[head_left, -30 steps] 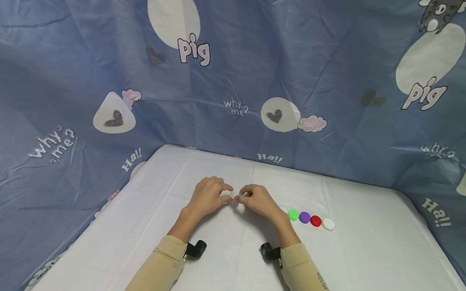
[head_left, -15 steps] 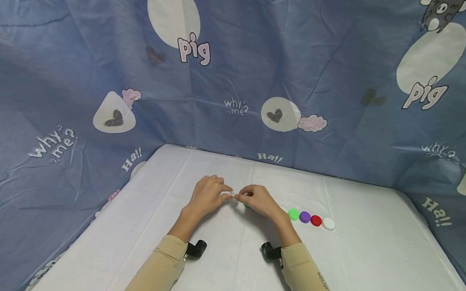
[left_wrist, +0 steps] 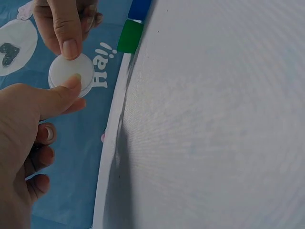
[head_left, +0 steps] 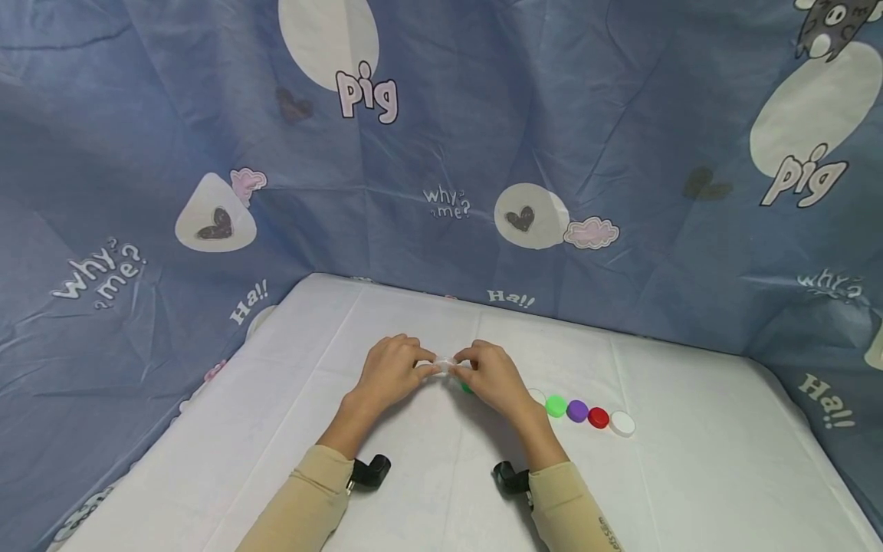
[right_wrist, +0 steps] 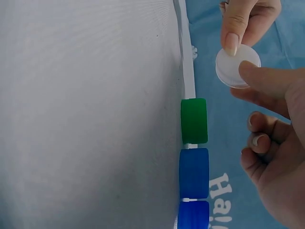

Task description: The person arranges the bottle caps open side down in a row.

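Note:
Between my two hands a white round bottle cap is pinched above the white table. My left hand grips its left edge with thumb and forefinger, the thumb lying on the flat face. From the opposite side my right hand pinches the same cap, its thumb also across the face. The other fingers of both hands curl loosely. A green cap stands on the table just below the right hand, mostly hidden by it in the head view.
Beside the green cap, two blue caps follow in a row in the right wrist view. Farther right lie a light green cap, a purple cap, a red cap and a white cap. A printed blue cloth hangs behind.
My right hand has shifted slightly up and away, and more of the white cap shows between the hands. The green cap, hidden a second ago, now peeks out. The left hand has barely moved.

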Available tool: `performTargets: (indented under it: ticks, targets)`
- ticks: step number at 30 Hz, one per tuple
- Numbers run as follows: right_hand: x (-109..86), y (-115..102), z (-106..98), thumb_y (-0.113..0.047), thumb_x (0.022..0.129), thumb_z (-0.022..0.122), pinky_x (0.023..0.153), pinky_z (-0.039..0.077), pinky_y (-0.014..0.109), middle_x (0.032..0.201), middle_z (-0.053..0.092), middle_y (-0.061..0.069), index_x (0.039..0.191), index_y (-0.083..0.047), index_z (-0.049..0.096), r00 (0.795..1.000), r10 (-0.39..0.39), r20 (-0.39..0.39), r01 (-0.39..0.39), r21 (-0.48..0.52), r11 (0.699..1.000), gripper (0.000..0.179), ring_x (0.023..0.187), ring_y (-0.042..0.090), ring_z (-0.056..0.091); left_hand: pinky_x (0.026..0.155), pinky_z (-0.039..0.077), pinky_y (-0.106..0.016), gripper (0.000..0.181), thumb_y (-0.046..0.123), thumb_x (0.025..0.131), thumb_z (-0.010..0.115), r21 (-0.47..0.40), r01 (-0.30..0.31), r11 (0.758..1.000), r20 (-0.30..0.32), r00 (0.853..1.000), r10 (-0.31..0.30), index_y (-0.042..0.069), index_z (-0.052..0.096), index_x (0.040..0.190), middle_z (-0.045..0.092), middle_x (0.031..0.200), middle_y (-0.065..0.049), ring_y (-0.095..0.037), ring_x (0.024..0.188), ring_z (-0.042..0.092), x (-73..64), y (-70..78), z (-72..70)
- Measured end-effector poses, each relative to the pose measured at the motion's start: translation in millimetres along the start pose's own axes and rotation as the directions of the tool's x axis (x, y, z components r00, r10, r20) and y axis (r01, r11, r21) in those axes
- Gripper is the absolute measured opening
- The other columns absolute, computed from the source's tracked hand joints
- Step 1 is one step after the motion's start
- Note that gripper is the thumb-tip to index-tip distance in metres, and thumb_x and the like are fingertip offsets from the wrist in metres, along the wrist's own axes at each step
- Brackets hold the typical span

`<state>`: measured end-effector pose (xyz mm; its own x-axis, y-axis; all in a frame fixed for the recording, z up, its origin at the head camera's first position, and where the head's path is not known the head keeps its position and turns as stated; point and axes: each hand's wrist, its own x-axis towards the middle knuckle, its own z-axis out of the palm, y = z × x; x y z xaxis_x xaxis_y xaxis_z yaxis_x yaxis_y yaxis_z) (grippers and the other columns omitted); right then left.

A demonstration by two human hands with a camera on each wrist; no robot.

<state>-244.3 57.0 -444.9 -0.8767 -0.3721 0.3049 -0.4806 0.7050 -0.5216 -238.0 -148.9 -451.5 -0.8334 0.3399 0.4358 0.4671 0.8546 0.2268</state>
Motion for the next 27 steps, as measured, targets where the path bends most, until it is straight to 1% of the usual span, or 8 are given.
performTargets:
  ticks: [5, 8, 11, 14, 17, 19, 24, 27]
  targets:
    - [0.4, -0.2, 0.2, -0.024, 0.085, 0.079, 0.055, 0.036, 0.023, 0.067, 0.051, -0.005, 0.095, -0.01, 0.08, 1.0, -0.004, -0.01, 0.004, -0.011, 1.0, 0.017, 0.059, 0.008, 0.042, 0.068, 0.046, -0.03, 0.023, 0.044, 0.086, 0.073, 0.009, 0.01, 1.0, 0.015, 1.0, -0.01, 0.026, 0.081, 0.099, 0.064, 0.074, 0.009, -0.008, 0.07, 0.054, 0.3, 0.2, 1.1]
    - [0.5, -0.6, -0.2, -0.023, 0.085, 0.078, 0.056, 0.036, 0.023, 0.068, 0.052, -0.006, 0.094, -0.01, 0.08, 1.0, 0.001, -0.004, -0.001, -0.009, 1.0, 0.016, 0.06, 0.008, 0.042, 0.068, 0.045, -0.029, 0.024, 0.044, 0.085, 0.075, 0.016, 0.014, 1.0, 0.032, 0.999, -0.015, 0.026, 0.081, 0.1, 0.065, 0.075, 0.008, -0.008, 0.07, 0.054, 0.5, 0.7, 1.2]
    - [0.2, -1.0, -1.3, -0.022, 0.086, 0.077, 0.057, 0.037, 0.023, 0.069, 0.054, -0.004, 0.094, -0.009, 0.08, 1.0, 0.017, 0.007, -0.018, 0.035, 0.999, 0.016, 0.061, 0.009, 0.043, 0.067, 0.043, -0.029, 0.026, 0.042, 0.082, 0.078, 0.025, 0.019, 0.999, 0.049, 0.999, -0.021, 0.026, 0.08, 0.101, 0.063, 0.073, 0.008, -0.008, 0.068, 0.052, 0.9, 1.2, 1.0]
    - [-0.4, -1.1, -2.5, -0.023, 0.088, 0.074, 0.059, 0.041, 0.024, 0.075, 0.061, -0.002, 0.093, -0.008, 0.079, 0.997, 0.064, 0.041, -0.068, 0.12, 0.99, 0.016, 0.065, 0.01, 0.049, 0.068, 0.043, -0.03, 0.028, 0.041, 0.078, 0.082, 0.034, 0.017, 0.999, 0.055, 0.998, -0.018, 0.026, 0.079, 0.102, 0.062, 0.072, 0.008, -0.008, 0.067, 0.05, 1.0, 1.4, 0.9]
    - [-1.0, -0.2, -3.2, -0.023, 0.09, 0.071, 0.064, 0.047, 0.026, 0.086, 0.069, 0.001, 0.093, -0.008, 0.079, 0.989, 0.121, 0.084, -0.136, 0.201, 0.97, 0.016, 0.073, 0.012, 0.056, 0.071, 0.045, -0.031, 0.031, 0.042, 0.077, 0.083, 0.047, -0.003, 0.999, 0.049, 0.999, 0.001, 0.026, 0.079, 0.103, 0.066, 0.076, 0.006, -0.01, 0.07, 0.053, 0.8, 1.4, 0.8]
    - [-1.4, 0.8, -3.4, -0.024, 0.091, 0.07, 0.068, 0.049, 0.028, 0.093, 0.072, 0.002, 0.094, -0.009, 0.079, 0.981, 0.158, 0.111, -0.181, 0.235, 0.955, 0.017, 0.08, 0.013, 0.06, 0.073, 0.047, -0.033, 0.035, 0.043, 0.077, 0.082, 0.059, -0.02, 0.998, 0.04, 0.999, 0.018, 0.027, 0.078, 0.107, 0.069, 0.081, 0.005, -0.013, 0.074, 0.057, 0.6, 1.3, 0.6]
    - [-1.8, 3.6, -3.8, -0.026, 0.091, 0.068, 0.075, 0.051, 0.031, 0.1, 0.074, 0.003, 0.093, -0.011, 0.079, 0.967, 0.21, 0.146, -0.243, 0.269, 0.932, 0.019, 0.088, 0.015, 0.063, 0.077, 0.049, -0.035, 0.047, 0.044, 0.076, 0.081, 0.038, -0.08, 0.996, 0.002, 0.997, 0.08, 0.031, 0.072, 0.12, 0.072, 0.09, 0.002, -0.017, 0.082, 0.062, -0.2, 0.9, -0.1]
    - [-1.8, 4.4, -4.1, -0.027, 0.092, 0.067, 0.078, 0.05, 0.032, 0.101, 0.075, 0.002, 0.093, -0.012, 0.079, 0.962, 0.224, 0.157, -0.261, 0.277, 0.925, 0.019, 0.089, 0.015, 0.063, 0.075, 0.047, -0.034, 0.048, 0.043, 0.077, 0.08, 0.02, -0.11, 0.994, -0.006, 0.994, 0.111, 0.031, 0.071, 0.122, 0.071, 0.087, 0.002, -0.016, 0.08, 0.06, -0.7, 0.8, -0.3]
